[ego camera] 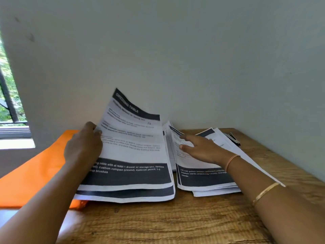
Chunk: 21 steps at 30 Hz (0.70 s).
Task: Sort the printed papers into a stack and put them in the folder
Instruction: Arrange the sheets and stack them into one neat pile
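Wood, brown w/ a strong rough grain, is the table [158, 226] nearest to me. Both forearms reach over it, and a thin gold bangle [267, 192] sits on the right one.

A bit farther, at approx. 10 o'clock, the left hand [82, 147] grips the left edge of the lifted sheets [133, 155]. Its thumb presses on the printed face; the other fingers go behind the paper, so I cannot see them. The sheets are thin white paper w/ dark bands top & bottom. They are raised at the far end and bend softly, probably so the heading can be read and the order decided.

At 2 o'clock the right hand [198, 148] lies flat on the loose pile [202, 178], fingers straight and a little spread, I think to stop the pages from sliding. This pile is fanned, corners not aligned.

The folder [35, 173], smooth glossy orange, lies at 9 o'clock, partly under the lifted sheets. Whether it is open I cannot tell.

At 1 o'clock, behind the pile, is a black-and-metal tool [234, 139], maybe a stapler. Beyond it is the plain pale wall [193, 59].
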Motion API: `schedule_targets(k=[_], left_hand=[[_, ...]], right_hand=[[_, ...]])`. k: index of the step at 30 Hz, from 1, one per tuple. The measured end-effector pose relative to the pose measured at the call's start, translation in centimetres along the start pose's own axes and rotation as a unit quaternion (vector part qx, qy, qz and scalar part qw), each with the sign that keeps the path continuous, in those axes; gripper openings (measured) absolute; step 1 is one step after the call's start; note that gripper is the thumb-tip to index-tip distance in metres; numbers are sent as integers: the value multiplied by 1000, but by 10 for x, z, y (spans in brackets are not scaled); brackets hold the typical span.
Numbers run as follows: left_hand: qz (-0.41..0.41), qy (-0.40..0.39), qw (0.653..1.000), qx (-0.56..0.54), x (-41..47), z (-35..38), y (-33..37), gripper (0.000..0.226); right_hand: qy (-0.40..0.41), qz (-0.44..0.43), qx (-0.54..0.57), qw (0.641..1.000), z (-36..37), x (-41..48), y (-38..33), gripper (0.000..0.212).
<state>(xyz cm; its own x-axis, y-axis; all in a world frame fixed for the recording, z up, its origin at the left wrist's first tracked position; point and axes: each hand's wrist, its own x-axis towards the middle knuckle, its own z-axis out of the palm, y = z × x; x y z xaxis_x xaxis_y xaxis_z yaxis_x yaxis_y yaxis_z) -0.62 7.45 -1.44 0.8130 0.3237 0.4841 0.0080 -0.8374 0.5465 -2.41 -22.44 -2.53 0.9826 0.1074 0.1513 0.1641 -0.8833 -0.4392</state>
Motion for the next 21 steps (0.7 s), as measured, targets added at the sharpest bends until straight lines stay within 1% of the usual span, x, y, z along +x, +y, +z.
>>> schedule_targets(k=[3,7,11,15,18,21], left_hand=[[-18,37,998,-45,2,-6,0,21],[-25,52,991,-117,3,-5,0,23],[6,46,989,-139,-6,1,9,23],[45,37,988,-142,-14,7,16,20],[58,32,987,-148,-20,10,20,21],[56,23,984,-168,-25,12,25,27]], right_hand=[[58,-40,124,990,1,-2,-12,47],[72,-41,255,963,4,-5,-25,44],[60,-20,371,927,2,-8,-34,48],[57,10,435,898,1,-5,-34,53],[54,35,478,876,0,-3,-31,44],[43,60,491,868,2,-2,-29,37]])
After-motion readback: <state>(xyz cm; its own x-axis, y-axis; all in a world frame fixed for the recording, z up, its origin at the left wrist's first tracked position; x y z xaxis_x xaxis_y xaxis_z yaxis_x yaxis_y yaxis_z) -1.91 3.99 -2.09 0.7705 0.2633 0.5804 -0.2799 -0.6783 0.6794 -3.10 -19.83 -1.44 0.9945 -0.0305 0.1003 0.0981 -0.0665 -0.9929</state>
